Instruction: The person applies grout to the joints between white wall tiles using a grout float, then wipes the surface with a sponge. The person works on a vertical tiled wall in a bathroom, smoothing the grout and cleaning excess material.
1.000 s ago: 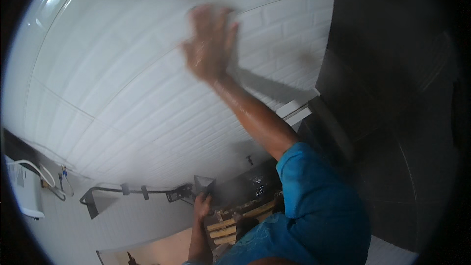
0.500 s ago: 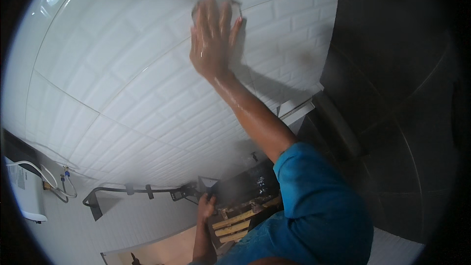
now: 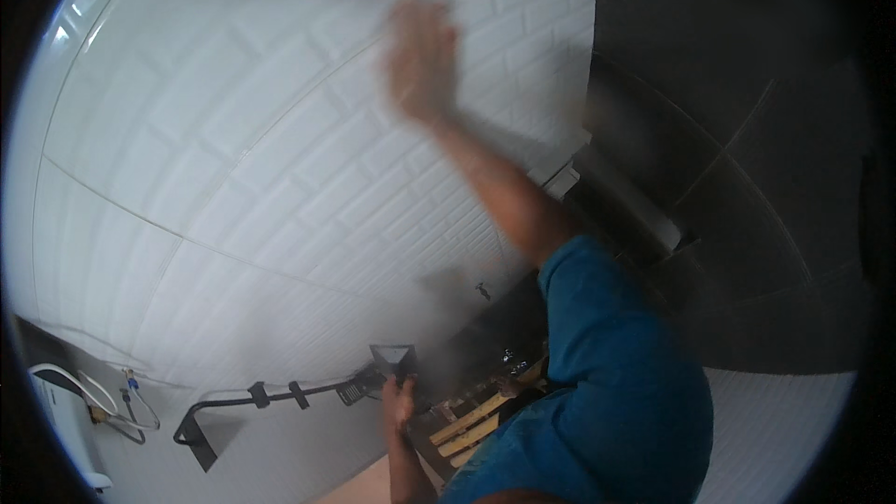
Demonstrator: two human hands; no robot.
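Observation:
My right hand is raised high against the white brick-patterned tile wall, its arm stretched up from a blue sleeve. Motion smears its fingers, and whatever may lie under the palm cannot be made out. Lower down, my left hand is closed on part of a black shower fixture. Just above its fingers a dark-framed triangular piece juts from the wall. The exact part inside my left fist is partly hidden.
A bent black pipe runs along the wall toward a white water heater with hoses. Yellowish wooden slats lie below me. A small tap sits on the wall. Dark tiles and a pale ledge are at right.
My right hand was sharp, fingers flat over a pale flat piece on the wall; now it is blurred and slightly farther right. The view has shifted, while my left hand keeps hold.

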